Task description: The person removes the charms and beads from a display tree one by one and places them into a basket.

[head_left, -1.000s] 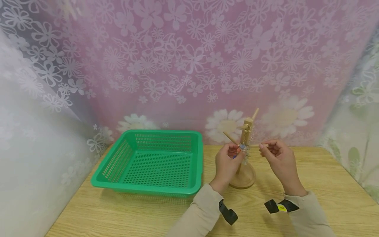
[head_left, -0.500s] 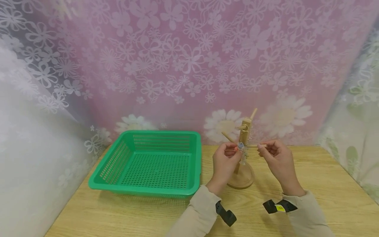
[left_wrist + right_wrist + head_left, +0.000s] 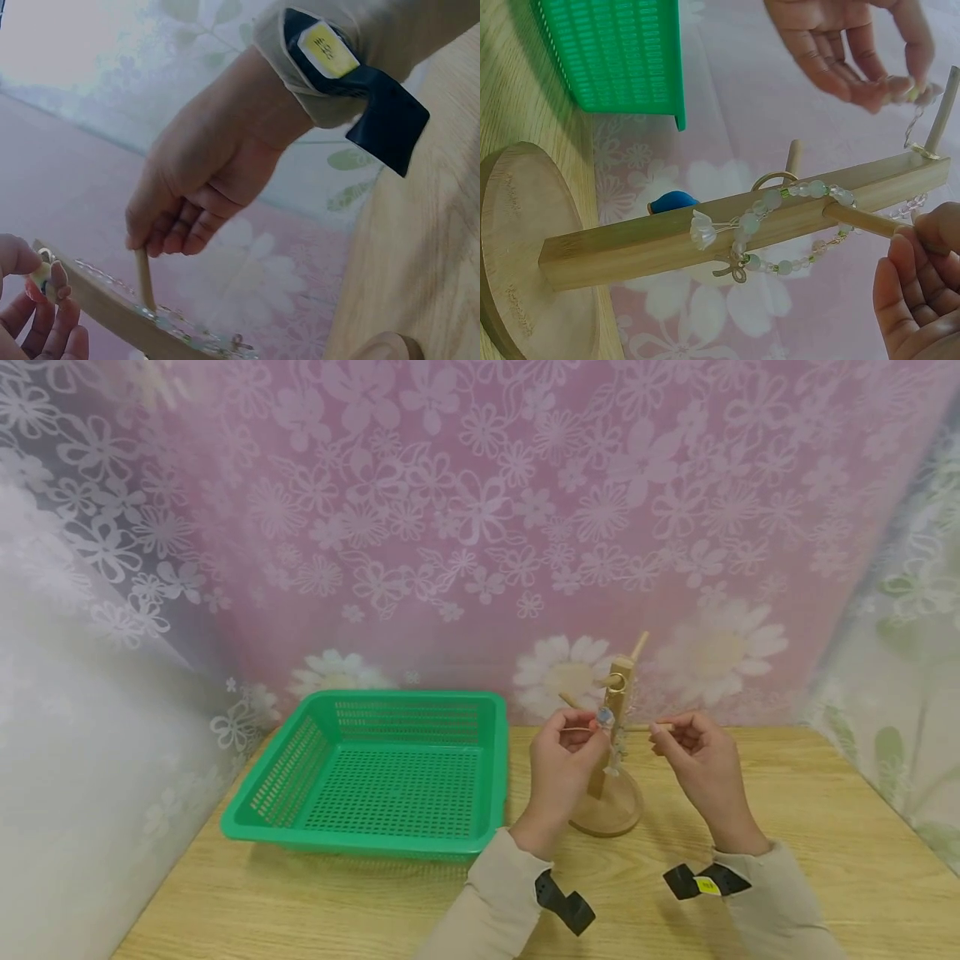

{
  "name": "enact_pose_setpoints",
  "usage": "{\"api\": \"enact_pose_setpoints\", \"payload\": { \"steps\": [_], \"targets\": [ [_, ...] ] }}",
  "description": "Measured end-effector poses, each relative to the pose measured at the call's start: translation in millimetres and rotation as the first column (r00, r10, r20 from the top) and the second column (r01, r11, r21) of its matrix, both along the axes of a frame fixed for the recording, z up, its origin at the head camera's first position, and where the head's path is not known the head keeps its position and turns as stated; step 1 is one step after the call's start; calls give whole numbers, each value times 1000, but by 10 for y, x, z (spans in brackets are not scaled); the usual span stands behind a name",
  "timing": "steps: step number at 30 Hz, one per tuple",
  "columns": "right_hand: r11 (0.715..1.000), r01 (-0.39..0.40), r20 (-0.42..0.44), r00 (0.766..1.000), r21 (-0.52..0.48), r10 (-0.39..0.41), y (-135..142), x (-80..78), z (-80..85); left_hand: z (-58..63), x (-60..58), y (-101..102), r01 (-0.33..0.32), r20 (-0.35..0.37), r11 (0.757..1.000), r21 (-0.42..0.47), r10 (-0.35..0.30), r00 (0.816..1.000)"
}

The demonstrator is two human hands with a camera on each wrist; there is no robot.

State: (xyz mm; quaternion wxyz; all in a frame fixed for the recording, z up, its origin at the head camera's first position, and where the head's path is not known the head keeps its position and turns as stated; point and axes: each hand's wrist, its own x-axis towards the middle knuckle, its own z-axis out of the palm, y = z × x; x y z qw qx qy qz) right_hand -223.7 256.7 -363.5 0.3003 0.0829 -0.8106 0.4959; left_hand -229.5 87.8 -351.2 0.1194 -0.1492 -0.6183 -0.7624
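A wooden stand (image 3: 617,697) with a round base has several pegs. My left hand (image 3: 558,768) pinches a small charm (image 3: 916,91) with red, yellow and greyish parts in the left wrist view. The charm's chain (image 3: 911,126) leads to a gold ring (image 3: 924,152) around a peg near the stand's top. With thumb and fingertips my right hand (image 3: 705,764) grips the end of a side peg (image 3: 866,220). Around that peg hangs a bracelet (image 3: 754,223) of pale green and clear beads, with a white flower and a bow charm. A blue item (image 3: 673,201) is partly hidden behind the post.
A green plastic basket (image 3: 501,777) with slotted walls stands on the wooden table (image 3: 360,902), left of the stand. Behind the table hangs a flowered pink curtain (image 3: 450,527). Another beaded strand (image 3: 910,206) hangs near the stand's top.
My left hand has drawn slightly left and up from the post, lifting the charm a little. My right hand still grips the side peg. The head view has shifted slightly.
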Motion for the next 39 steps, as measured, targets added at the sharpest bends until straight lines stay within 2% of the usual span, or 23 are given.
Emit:
{"api": "enact_pose_setpoints", "payload": {
  "steps": [13,21,25,30,39],
  "targets": [
    [1000,27,5,1000,-6,-27,-37,28,7,179,58,-108,21,-47,997,73,-18,999],
    [999,24,4,1000,-26,-24,-185,198,243,290,83,-219,8,-76,999,47,-4,997],
    [999,21,5,1000,-37,-21,-127,130,155,345,83,-263,26,-86,999,42,-22,996],
    [999,23,3,1000,-44,-23,-34,23,21,401,67,-303,18,-105,999,41,-13,994],
    [999,26,2,1000,-47,-26,-35,10,9,493,43,-417,16,-130,1000,6,-15,991]
  ]
}}
